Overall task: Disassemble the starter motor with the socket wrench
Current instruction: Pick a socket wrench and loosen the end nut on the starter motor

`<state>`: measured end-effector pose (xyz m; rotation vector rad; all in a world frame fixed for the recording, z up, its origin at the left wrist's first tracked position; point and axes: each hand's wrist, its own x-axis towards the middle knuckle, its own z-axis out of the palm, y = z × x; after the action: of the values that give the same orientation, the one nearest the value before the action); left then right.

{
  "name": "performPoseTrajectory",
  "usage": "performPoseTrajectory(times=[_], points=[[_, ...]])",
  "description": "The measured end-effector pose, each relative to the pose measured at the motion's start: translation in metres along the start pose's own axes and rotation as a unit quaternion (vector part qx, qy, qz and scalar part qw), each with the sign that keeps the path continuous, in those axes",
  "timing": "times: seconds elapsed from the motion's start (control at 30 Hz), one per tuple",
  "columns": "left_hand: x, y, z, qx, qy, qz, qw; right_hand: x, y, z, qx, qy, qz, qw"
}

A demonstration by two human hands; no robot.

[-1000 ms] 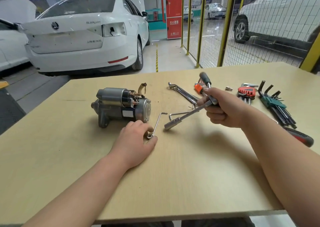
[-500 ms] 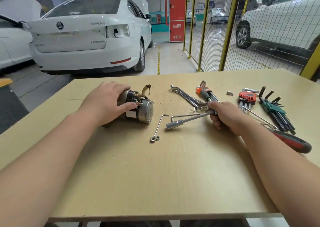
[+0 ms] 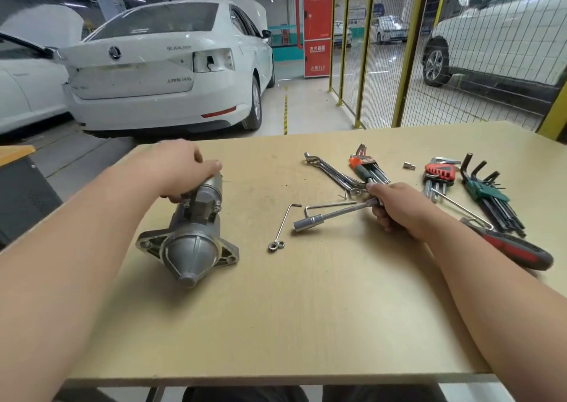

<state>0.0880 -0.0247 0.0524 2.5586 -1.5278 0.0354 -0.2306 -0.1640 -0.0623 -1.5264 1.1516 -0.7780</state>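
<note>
Head view: the starter motor lies on the table at about nine o'clock from the table's middle, its rounded nose cone and mounting flange pointing to six o'clock, toward the person. The left hand grips the motor's far end at twelve o'clock, fingers curled over the cylindrical body. At three o'clock from the motor, just beside it, lie two small nuts and a thin bent rod. Beyond them is the socket wrench, its socket end aimed at eight o'clock toward the motor. The right hand holds its handle with fingers wrapped round it; I cannot tell whether the socket rests on the table. Further out, from one to three o'clock, lie a loose hex key, flat spanners, three hex key sets and a red-and-black handled tool. Judging by the loose nuts, a first fastener looks removed, but the housing is in one piece with bolt heads seated, so most of the disassembly remains.
</note>
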Motion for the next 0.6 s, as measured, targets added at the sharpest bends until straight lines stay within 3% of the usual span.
performPoseTrajectory(times=[0.07, 0.13, 0.23, 0.3, 0.37, 0.43, 0.5, 0.6], points=[[-0.008, -0.017, 0.022, -0.073, 0.133, 0.121, 0.981, 0.0, 0.0, 0.0, -0.03, -0.001, -0.002, 1.0], [-0.017, -0.024, 0.037, -0.18, 0.16, 0.222, 0.945, 0.001, 0.001, 0.002, -0.04, -0.002, -0.003, 0.999], [-0.016, -0.023, 0.046, -0.362, 0.06, 0.183, 0.912, 0.0, 0.001, 0.004, -0.026, -0.006, -0.005, 1.0], [-0.015, -0.015, 0.05, -0.392, 0.075, 0.139, 0.906, 0.001, 0.002, 0.004, -0.023, 0.002, -0.007, 1.0], [-0.015, 0.0, 0.054, -0.326, 0.158, 0.099, 0.927, 0.001, 0.002, 0.004, -0.01, 0.015, -0.007, 1.0], [-0.01, 0.024, 0.051, -0.165, 0.211, 0.051, 0.962, 0.001, 0.002, 0.005, 0.002, 0.036, -0.011, 0.999], [-0.001, 0.053, 0.038, 0.026, 0.175, 0.013, 0.984, -0.001, 0.001, 0.006, 0.023, 0.06, -0.018, 0.998], [0.009, 0.059, 0.026, 0.111, 0.139, 0.008, 0.984, -0.001, 0.002, 0.006, 0.085, 0.082, -0.023, 0.993]])
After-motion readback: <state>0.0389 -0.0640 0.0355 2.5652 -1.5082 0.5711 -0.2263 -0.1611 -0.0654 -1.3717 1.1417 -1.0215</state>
